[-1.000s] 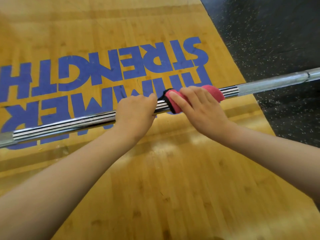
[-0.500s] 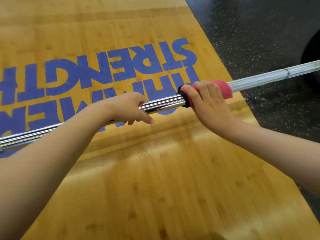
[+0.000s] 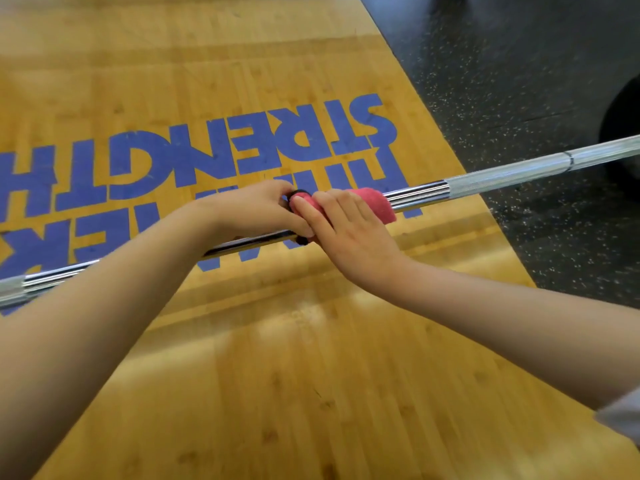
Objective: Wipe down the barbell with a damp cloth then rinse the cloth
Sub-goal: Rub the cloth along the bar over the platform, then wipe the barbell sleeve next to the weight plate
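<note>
While left hand (image 3: 256, 213) grips barbell (image 3: 502, 176), right hand (image 3: 353, 233) fingers (image 3: 337, 209) clasp pink cloth (image 3: 377, 204) around it over wooden platform (image 3: 311, 375)

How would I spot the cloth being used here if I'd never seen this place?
Find the yellow wooden platform with big blue lettering; a chrome barbell runs across it. Midway along, the right hand grips the cloth wrapped round the bar. It is the only pink thing, black-edged.

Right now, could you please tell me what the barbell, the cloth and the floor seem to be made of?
Barbell: probably chromed steel, mirror-bright streaks and a matte knurled section. Cloth: pink, fuzzy, perhaps terry or microfibre. Floor: glossy wood, possibly bamboo, by its grain and glare.
</note>
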Demonstrator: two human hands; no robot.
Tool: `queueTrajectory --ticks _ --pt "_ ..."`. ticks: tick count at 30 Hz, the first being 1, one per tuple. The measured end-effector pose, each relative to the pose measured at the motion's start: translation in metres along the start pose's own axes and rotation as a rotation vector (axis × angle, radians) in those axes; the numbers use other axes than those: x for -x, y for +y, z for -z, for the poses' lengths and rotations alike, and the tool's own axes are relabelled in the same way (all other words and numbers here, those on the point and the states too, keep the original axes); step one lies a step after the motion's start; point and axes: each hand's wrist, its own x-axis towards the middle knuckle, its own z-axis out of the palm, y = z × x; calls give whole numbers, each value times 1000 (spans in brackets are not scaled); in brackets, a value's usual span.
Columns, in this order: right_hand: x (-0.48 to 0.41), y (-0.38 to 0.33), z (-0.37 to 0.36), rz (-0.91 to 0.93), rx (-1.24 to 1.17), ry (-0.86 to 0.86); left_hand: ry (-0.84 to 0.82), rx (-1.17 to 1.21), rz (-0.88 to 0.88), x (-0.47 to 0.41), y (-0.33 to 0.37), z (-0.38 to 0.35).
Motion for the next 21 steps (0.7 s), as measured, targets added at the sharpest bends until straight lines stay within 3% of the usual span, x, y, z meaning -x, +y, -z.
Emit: queueTrajectory --ticks 3,10,14,21 --pt "5 9 10 -3 -59 -61 7 67 -5 -8 1 -2" --pt "23 32 34 -248 -114 -161 242 490 -18 -20 9 -8" --pt "31 42 44 -426 -214 -187 185 497 -41 -20 19 -6" --pt "18 47 59 -720 -672 -146 148 647 -77 -23 34 -14"
